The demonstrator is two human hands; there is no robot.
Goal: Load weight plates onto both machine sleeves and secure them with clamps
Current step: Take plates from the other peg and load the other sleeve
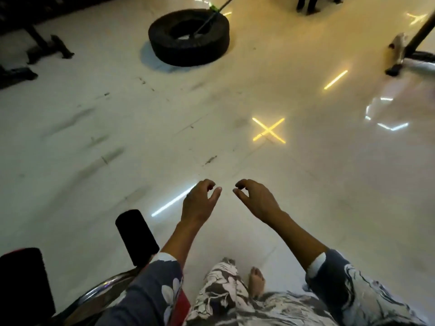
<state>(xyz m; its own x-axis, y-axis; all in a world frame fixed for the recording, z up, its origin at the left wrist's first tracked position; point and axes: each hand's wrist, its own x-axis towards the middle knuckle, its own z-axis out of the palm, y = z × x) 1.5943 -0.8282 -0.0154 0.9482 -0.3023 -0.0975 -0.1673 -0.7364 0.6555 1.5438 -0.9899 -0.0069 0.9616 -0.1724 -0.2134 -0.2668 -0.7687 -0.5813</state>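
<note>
Head view: both hands are held out low over the floor (306,184), well apart from any equipment. The left hand (200,203) is empty, its grip half open, fingers curled and thumb clear of them. The right hand (256,201) is likewise empty, grip half open, fingertips curved toward the thumb without closing on anything. The two hands sit near each other with a gap between. No plates, sleeves or clamps can be identified in this view; the task's items are out of frame or too dark to tell along the top left edge. A tyre (189,40) lies on the floor far ahead with a pole (213,16) resting in it. Black padded rollers (137,236) on a chrome frame (103,288) stand at lower left, just beside the left sleeve. One bare foot (256,278) shows below. Judgement: the step in hand is going to fetch a plate. To do it well, locate the plate store first, take the plate with both hands on opposite rims, and keep it clear of the bare foot. The glossy floor may be slippery.
</note>
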